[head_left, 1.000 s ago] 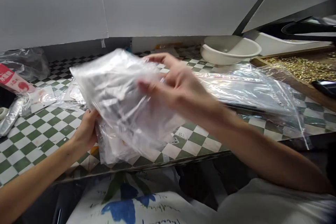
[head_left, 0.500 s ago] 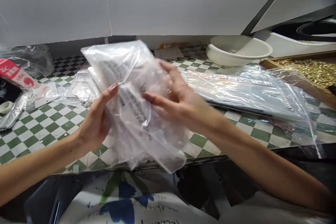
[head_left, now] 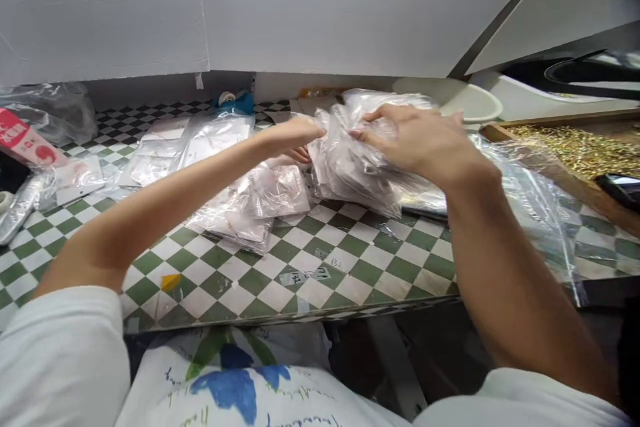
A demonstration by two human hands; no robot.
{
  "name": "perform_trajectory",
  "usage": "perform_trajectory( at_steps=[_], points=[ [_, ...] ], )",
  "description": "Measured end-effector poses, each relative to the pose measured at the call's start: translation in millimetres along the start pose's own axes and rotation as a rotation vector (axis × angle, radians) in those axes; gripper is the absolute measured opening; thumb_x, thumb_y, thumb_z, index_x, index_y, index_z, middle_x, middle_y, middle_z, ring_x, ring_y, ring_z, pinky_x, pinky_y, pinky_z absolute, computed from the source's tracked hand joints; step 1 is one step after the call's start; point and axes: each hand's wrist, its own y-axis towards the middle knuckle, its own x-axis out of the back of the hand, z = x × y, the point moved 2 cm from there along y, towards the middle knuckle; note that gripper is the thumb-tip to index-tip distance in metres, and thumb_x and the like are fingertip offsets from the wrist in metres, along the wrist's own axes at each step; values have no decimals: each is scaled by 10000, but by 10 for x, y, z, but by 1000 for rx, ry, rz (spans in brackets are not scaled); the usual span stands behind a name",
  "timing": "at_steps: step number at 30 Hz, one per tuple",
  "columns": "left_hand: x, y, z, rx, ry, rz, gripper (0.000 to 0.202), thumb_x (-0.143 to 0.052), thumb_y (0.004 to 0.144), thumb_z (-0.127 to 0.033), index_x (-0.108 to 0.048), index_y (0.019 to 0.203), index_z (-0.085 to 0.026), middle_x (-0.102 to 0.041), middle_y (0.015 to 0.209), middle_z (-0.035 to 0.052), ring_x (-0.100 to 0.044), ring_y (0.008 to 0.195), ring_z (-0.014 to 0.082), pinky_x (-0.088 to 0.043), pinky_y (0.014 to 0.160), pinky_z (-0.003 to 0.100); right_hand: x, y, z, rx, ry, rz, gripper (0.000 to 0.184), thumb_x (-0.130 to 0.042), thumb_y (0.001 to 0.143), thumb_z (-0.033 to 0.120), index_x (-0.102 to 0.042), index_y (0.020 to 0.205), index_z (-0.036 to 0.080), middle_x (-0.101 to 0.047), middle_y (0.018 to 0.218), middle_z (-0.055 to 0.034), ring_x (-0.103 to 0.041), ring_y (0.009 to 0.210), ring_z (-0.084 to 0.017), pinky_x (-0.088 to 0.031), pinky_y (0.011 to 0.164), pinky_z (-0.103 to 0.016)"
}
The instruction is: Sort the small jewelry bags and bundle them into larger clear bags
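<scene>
A bundle of clear plastic bags (head_left: 355, 167) is between my two hands, towards the back of the checkered table. My left hand (head_left: 295, 137) is closed on the bundle's left edge, its fingers partly hidden by the plastic. From the right, my right hand (head_left: 420, 140) grips the bundle's top, thumb and fingers bent over it. Just left of the bundle lie several small clear packets (head_left: 277, 190) with white cards inside. More carded packets (head_left: 160, 147) are spread behind my left forearm.
A wooden tray (head_left: 565, 180) of small gold-coloured pieces stands at right, with a pale bowl (head_left: 483, 103) behind. Large clear bags (head_left: 525, 207) overhang the table's front edge. A blue tape dispenser (head_left: 240, 103) sits at the back; a red-and-white package (head_left: 25, 140) lies far left.
Both hands have carried the bundle of plastic bags away from me and to the right, from above the front of the table to its back. The carded packets at left now show.
</scene>
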Motion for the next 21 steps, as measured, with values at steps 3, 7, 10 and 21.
perform_trajectory(
  at_steps=[3,7,10,21],
  points=[
    [207,-332,126,-66,211,-67,417,-575,1017,-383,-695,1105,6,-707,1359,247,-624,1343,435,-484,1114,528,-69,57,-130,-23,3,5,420,-658,1027,414,-682,1345,141,-618,1473,-270,-532,1421,-445,-276,1238,-673],
    [157,-819,474,-116,373,-10,923,-944,709,-432,-600,1447,2,-396,1662,307,-294,1587,505,-153,1339,620,-133,27,-116,125,126,3,561,-658,1023,432,-542,1538,241,-540,1593,-183,-497,1482,-376,-364,1241,-524],
    [41,-1006,693,-190,479,-44,817,-802,840,-321,-523,1506,60,-362,1678,306,-264,1618,448,-133,1358,593,-170,-47,29,249,206,-59,515,-655,1019,349,-543,1511,244,-535,1613,-116,-428,1554,-313,-270,1316,-471],
    [300,-995,198,-473,264,-417,431,-464,1071,-354,-679,1391,-161,-774,1075,92,-749,1006,251,-570,972,413,-17,-310,637,519,847,70,708,-859,767,598,-531,1310,282,-751,980,-11,-747,850,-208,-641,748,-361]
  ],
)
